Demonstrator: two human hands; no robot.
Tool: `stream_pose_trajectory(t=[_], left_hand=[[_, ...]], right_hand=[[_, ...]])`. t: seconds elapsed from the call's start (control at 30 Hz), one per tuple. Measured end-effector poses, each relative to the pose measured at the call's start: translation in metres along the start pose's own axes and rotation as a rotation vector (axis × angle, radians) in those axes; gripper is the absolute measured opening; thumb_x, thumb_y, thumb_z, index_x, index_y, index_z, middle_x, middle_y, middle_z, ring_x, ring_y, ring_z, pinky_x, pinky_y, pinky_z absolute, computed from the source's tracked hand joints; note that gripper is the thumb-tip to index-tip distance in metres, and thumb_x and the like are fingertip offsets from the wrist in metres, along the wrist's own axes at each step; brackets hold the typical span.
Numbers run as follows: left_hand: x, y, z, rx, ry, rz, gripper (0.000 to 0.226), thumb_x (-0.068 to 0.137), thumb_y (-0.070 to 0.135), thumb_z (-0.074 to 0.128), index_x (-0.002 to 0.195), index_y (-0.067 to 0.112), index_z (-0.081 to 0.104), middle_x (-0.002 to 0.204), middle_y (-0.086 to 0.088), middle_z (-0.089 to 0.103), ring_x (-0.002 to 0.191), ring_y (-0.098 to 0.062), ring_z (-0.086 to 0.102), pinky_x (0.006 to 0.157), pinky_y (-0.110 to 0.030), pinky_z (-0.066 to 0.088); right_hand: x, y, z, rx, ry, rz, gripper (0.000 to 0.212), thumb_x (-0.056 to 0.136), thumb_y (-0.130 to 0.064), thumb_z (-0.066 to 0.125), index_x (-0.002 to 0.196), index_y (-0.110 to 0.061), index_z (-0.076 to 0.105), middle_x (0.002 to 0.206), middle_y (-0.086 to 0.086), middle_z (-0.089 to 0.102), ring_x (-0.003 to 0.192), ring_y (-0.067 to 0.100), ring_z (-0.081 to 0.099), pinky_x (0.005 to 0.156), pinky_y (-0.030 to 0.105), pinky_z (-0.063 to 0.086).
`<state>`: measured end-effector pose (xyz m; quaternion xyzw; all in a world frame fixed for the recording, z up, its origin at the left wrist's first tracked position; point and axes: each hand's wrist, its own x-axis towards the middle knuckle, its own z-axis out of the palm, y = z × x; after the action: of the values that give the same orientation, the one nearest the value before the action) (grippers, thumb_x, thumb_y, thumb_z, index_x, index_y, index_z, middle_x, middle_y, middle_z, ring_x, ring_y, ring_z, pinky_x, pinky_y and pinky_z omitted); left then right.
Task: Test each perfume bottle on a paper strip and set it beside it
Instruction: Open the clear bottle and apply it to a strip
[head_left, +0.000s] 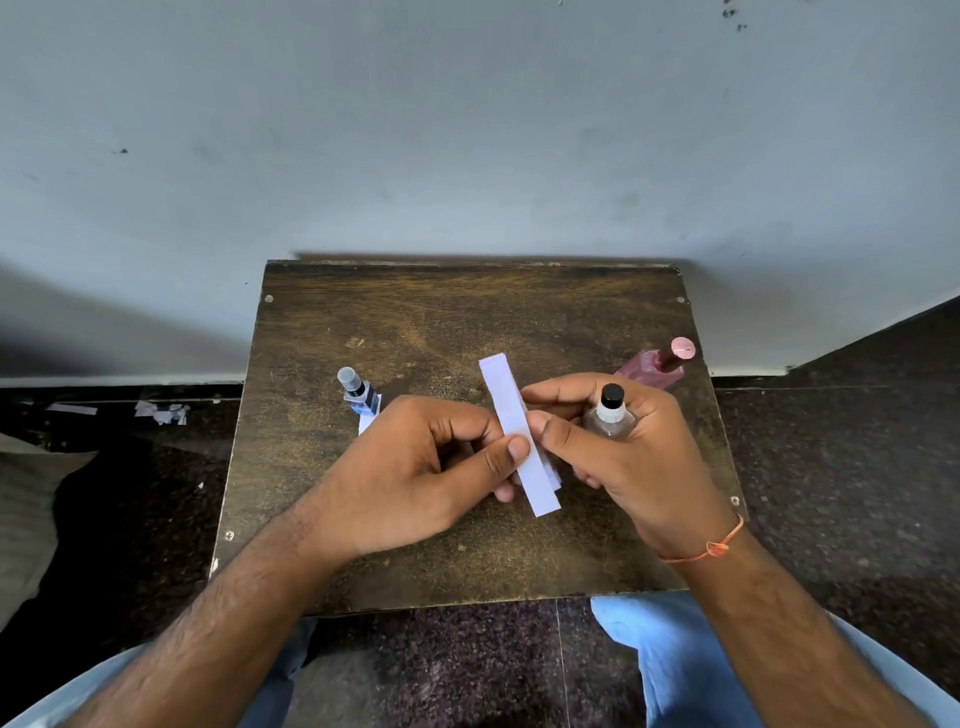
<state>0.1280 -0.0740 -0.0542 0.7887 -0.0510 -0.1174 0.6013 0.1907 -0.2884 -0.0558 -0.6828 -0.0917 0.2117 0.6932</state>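
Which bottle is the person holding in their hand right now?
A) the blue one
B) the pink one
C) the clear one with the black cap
C: the right hand grips the clear bottle with the black cap, while the pink bottle and the blue bottle sit on the table untouched.

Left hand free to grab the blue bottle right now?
Probably not yet: the left hand is pinching the paper strip. The path to the blue bottle looks clear once it lets go.

Left hand (415, 467) hides second strip (367, 422) partly.
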Motion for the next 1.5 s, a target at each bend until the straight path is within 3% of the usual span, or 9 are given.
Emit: stream_pose_trajectory(t=[0.27,0.43,0.63,0.77,0.83,1.03,1.17,1.37,1.5], left_hand=[[-0.001,0.000,0.001,-0.084,-0.042,0.042,0.029,0.105,0.035,0.066,0.087,0.018,0.081,0.081,-0.010,0.079,0.073,-0.052,0.068,0.067,-0.071,0.053],[-0.001,0.000,0.001,-0.103,-0.103,0.063,0.028,0.106,0.031,0.068,0.083,0.019,0.079,0.078,-0.015,0.076,0.067,-0.052,0.064,0.061,-0.067,0.049],[0.000,-0.002,0.001,-0.142,-0.147,0.012,0.024,0.106,0.039,0.069,0.101,0.022,0.085,0.082,-0.025,0.076,0.068,-0.054,0.065,0.060,-0.066,0.050],[0.002,0.002,0.005,-0.163,0.003,0.006,0.032,0.105,0.031,0.064,0.084,0.017,0.083,0.058,0.017,0.067,0.049,0.002,0.058,0.052,-0.015,0.044],[0.003,0.005,0.006,-0.217,0.070,-0.020,0.029,0.100,0.028,0.063,0.087,0.012,0.084,0.064,0.016,0.075,0.051,0.007,0.062,0.056,-0.006,0.044],[0.005,0.001,0.003,-0.261,0.188,-0.071,0.023,0.091,0.031,0.080,0.099,0.011,0.087,0.094,-0.007,0.087,0.088,-0.036,0.082,0.084,-0.053,0.065],[0.006,0.001,0.004,-0.315,0.211,-0.116,0.024,0.087,0.030,0.084,0.099,0.009,0.087,0.096,-0.009,0.087,0.095,-0.046,0.079,0.092,-0.061,0.062],[0.008,0.001,0.007,-0.390,0.217,-0.160,0.019,0.090,0.015,0.081,0.098,-0.001,0.084,0.081,-0.007,0.085,0.061,-0.004,0.071,0.058,-0.011,0.050],[0.009,0.005,0.009,-0.465,0.229,-0.190,0.016,0.091,0.013,0.078,0.097,-0.001,0.082,0.068,0.003,0.080,0.050,0.005,0.061,0.051,-0.004,0.041]], right_hand=[[0.001,0.004,-0.001,-0.102,-0.053,-0.047,0.021,0.085,-0.009,0.084,0.106,-0.005,0.081,0.089,-0.002,0.083,0.066,-0.001,0.072,0.061,0.009,0.051],[0.001,0.008,-0.005,-0.110,-0.094,-0.095,0.021,0.088,-0.010,0.080,0.108,-0.011,0.081,0.100,0.008,0.084,0.091,0.024,0.081,0.080,0.034,0.063],[-0.001,0.005,-0.004,-0.191,-0.095,-0.181,0.016,0.088,-0.007,0.081,0.096,-0.020,0.079,0.093,-0.007,0.083,0.082,0.005,0.077,0.074,0.018,0.059],[-0.002,0.006,-0.003,-0.200,-0.026,-0.226,0.010,0.088,-0.011,0.084,0.094,-0.016,0.078,0.088,-0.011,0.081,0.076,0.001,0.076,0.071,0.014,0.057],[-0.003,0.008,-0.004,-0.238,-0.012,-0.277,0.008,0.089,-0.011,0.083,0.095,-0.013,0.079,0.088,-0.013,0.081,0.078,0.002,0.077,0.072,0.016,0.057],[0.000,0.014,-0.010,-0.461,0.063,-0.469,0.011,0.087,-0.013,0.084,0.096,-0.013,0.078,0.092,-0.007,0.079,0.082,0.005,0.076,0.076,0.019,0.055],[0.000,0.013,-0.009,-0.496,0.036,-0.533,0.013,0.089,-0.015,0.085,0.097,-0.019,0.076,0.091,-0.007,0.077,0.083,0.006,0.075,0.076,0.021,0.056],[-0.001,0.013,-0.011,-0.595,0.032,-0.555,0.008,0.088,-0.009,0.084,0.095,-0.009,0.081,0.090,-0.007,0.076,0.083,0.006,0.074,0.075,0.022,0.055],[-0.002,0.012,-0.008,-0.566,0.047,-0.531,0.011,0.089,-0.015,0.084,0.099,-0.012,0.081,0.092,-0.010,0.078,0.082,0.003,0.074,0.074,0.018,0.054]])
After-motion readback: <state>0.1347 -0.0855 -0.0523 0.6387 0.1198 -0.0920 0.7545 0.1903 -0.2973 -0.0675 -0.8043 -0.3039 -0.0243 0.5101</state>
